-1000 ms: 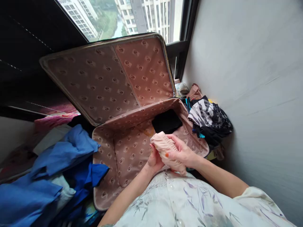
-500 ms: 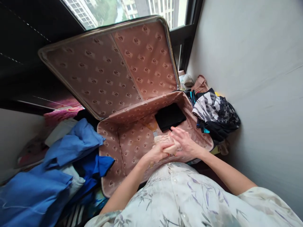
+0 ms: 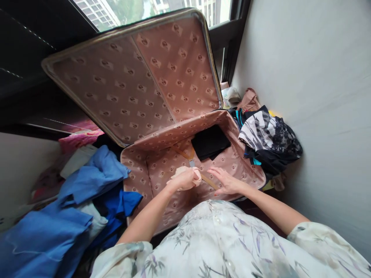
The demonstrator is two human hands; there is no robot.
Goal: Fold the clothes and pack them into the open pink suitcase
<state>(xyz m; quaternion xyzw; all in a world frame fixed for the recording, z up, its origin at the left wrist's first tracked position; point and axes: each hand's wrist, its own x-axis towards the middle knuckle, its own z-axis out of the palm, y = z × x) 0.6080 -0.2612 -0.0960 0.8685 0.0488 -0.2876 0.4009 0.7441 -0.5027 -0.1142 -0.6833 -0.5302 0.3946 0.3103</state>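
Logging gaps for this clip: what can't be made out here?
- Peach garment, head view: mostly wrapped in the left hand; its type is unreadable.
- Right hand: palm is down, so contact with the suitcase strap is unclear.
- Blue clothes: cut by the left edge.
- Black folded item: too dark to identify.

An open suitcase [image 3: 150, 170] with patterned pink lining lies on the floor, its lid [image 3: 136, 77] propped up at the far side. Left of it lies a heap of blue clothes [image 3: 72, 208]. To its right, against the wall, sits a pile of dark and striped garments [image 3: 266, 139].
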